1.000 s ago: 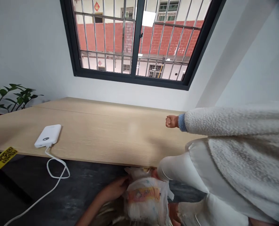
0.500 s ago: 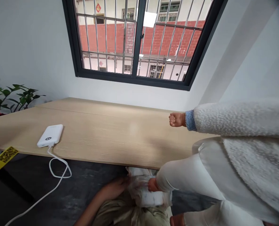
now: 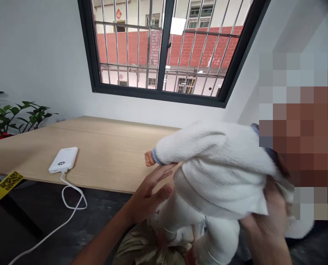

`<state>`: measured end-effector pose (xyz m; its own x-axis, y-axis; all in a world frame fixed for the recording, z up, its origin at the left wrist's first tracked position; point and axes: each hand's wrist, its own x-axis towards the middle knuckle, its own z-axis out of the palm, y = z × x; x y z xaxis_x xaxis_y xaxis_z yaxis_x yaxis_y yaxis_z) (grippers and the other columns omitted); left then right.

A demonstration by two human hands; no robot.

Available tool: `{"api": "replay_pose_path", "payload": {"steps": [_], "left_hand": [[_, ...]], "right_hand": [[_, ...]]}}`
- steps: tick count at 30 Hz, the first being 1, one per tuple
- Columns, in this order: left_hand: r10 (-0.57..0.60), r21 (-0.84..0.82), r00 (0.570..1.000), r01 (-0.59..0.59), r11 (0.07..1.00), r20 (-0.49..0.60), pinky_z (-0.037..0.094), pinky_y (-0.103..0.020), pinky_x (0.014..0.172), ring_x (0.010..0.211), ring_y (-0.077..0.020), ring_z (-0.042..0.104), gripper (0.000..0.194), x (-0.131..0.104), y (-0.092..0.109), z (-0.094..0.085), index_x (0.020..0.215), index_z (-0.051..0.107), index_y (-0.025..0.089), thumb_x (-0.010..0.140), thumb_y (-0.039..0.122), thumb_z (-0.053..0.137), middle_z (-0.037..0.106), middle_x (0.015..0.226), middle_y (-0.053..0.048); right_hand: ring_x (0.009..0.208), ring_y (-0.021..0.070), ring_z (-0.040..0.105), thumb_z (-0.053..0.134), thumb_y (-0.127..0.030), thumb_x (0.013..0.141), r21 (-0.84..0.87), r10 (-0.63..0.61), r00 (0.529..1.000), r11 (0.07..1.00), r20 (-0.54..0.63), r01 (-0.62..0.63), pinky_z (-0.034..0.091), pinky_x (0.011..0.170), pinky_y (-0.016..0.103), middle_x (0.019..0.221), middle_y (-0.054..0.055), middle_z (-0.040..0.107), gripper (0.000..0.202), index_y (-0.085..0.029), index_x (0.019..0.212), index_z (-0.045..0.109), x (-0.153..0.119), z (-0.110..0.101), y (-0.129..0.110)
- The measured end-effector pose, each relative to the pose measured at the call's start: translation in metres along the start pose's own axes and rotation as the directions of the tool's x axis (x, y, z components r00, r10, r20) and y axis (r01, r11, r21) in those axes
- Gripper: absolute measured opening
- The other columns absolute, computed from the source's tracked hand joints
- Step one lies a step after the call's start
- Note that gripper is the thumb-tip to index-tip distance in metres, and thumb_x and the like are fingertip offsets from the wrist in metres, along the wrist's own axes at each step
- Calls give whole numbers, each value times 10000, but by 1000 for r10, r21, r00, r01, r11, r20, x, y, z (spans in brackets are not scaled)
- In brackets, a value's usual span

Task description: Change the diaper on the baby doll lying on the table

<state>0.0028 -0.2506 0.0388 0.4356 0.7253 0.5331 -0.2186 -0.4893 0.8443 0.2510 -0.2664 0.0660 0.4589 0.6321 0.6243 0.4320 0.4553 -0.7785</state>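
A baby doll in a white fleece coat and white leggings lies tilted over my lap, its head blurred out at the right. My right hand grips it from behind at the upper body, the fingertips partly hidden by the coat. Beside the doll's legs and under its outstretched arm, my left hand has its fingers apart; whether they touch the doll I cannot tell. Partly behind the doll's legs, a white clear-wrapped bundle rests on my lap.
The wooden table stands in front of me below a barred window. A white power bank with a white cable lies near the table's left front edge. A potted plant stands at the far left.
The doll has come left and turned, its arm now lower and farther left. My left hand has risen from the lap bundle to the doll's side. My right hand has come into view.
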Motion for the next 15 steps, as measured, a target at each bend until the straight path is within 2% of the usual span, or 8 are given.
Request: {"api": "replay_pose_path", "payload": {"steps": [1,2,4,5,7,10,12,15], "left_hand": [[36,15,999,-36,999,11,261,-456,1177,1416,-313,314,619,10,0,-1,1435,426,271,890,546,528,368,1531,-58],[67,33,998,-67,997,3,246,-440,1189,1426,-307,293,619,20,1,-3,1444,412,289,889,531,542,356,1539,-39],[105,79,993,-100,992,-53,258,-433,1188,1419,-316,305,625,41,4,-6,1432,432,291,870,523,576,398,1515,-30],[121,98,989,-112,989,-88,274,-439,1181,1409,-324,322,621,52,7,-9,1412,460,277,859,528,589,435,1489,-37],[169,108,976,-155,982,-140,322,-452,1148,1367,-334,388,613,73,13,-14,1358,515,230,841,548,602,512,1420,-74],[226,60,960,-219,974,-163,394,-434,1081,1284,-323,487,611,102,17,-25,1277,553,173,815,566,625,591,1314,-116],[249,64,952,-241,968,-180,399,-415,1069,1270,-307,502,627,118,13,-33,1275,537,177,781,536,681,590,1310,-115],[257,113,943,-238,965,-212,403,-396,1058,1247,-290,518,648,138,-6,-44,1265,522,178,737,481,744,586,1308,-112]], "right_hand": [[893,179,662,439,-464,907,305,114,993,945,24,-116,546,777,328,833,47,698,320,-262,913,686,6,13,-6],[915,173,657,579,-437,838,506,200,978,839,54,-200,551,787,313,851,15,700,208,-266,899,681,11,25,-10],[953,172,650,728,-370,729,689,266,952,663,150,-293,556,818,304,916,-9,702,226,-248,911,675,19,43,-17],[966,174,650,748,-347,716,710,252,948,631,194,-313,556,831,308,941,-11,701,247,-243,926,671,23,50,-18],[1013,183,644,724,-354,755,700,176,947,639,270,-319,555,862,329,980,-9,700,241,-257,967,661,34,62,-19],[1103,192,616,659,-420,808,674,71,941,680,331,-288,555,890,357,1036,-15,698,239,-300,1015,651,57,82,-17],[1143,200,599,630,-462,820,650,41,930,703,367,-288,551,911,380,1091,-14,689,285,-308,1060,646,73,96,-13],[1163,225,593,585,-518,837,578,14,921,775,390,-257,538,944,412,1145,15,678,377,-280,1124,641,93,116,1]]}}
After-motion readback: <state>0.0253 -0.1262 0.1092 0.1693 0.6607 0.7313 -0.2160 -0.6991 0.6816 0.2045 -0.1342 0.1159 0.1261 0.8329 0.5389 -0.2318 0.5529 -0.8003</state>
